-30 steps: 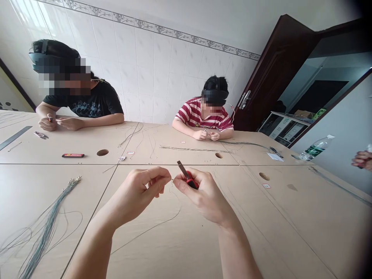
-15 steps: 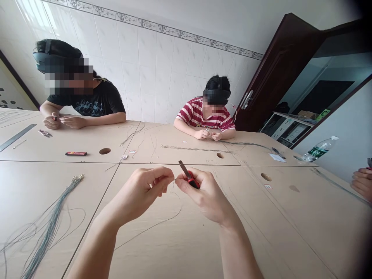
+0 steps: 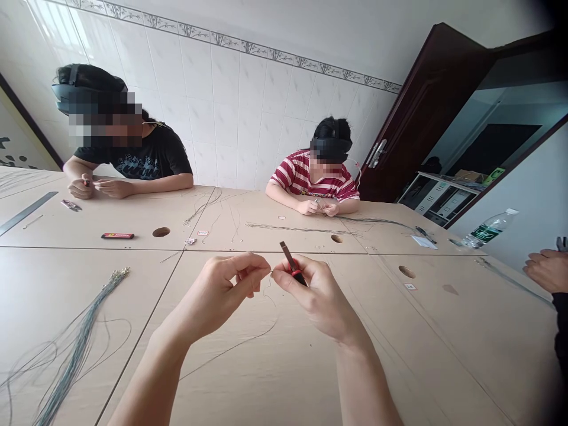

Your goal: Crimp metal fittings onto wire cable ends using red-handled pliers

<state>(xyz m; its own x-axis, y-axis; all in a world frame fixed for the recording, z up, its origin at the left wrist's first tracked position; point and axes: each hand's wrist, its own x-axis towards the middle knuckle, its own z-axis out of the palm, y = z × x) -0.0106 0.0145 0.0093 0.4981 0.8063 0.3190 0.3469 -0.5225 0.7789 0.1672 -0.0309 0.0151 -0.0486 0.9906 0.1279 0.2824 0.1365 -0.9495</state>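
Observation:
Above the table, my left hand (image 3: 235,290) is closed in a pinch at the end of a thin grey cord (image 3: 252,339). The cord drops from the fingertips and curves over the table toward my left forearm. My right hand (image 3: 310,290) meets it fingertip to fingertip, thumb and forefinger closed at the same spot. Its grip also keeps a small tool (image 3: 288,255) with a flat metal end and a red and black handle, tilted up and away. Anything tiny between the fingertips is too small to make out.
A bundle of grey cords (image 3: 84,337) with small shiny ends lies at left. Beyond are a red and black bar (image 3: 118,236), pliers (image 3: 71,205), a ruler (image 3: 29,212) and a bottle (image 3: 490,228). Two people sit opposite; another person's hand (image 3: 544,269) is at right.
Both my hands have shifted slightly right, and the tool stands a little more upright. At the right edge, the other person's hand has come further into view.

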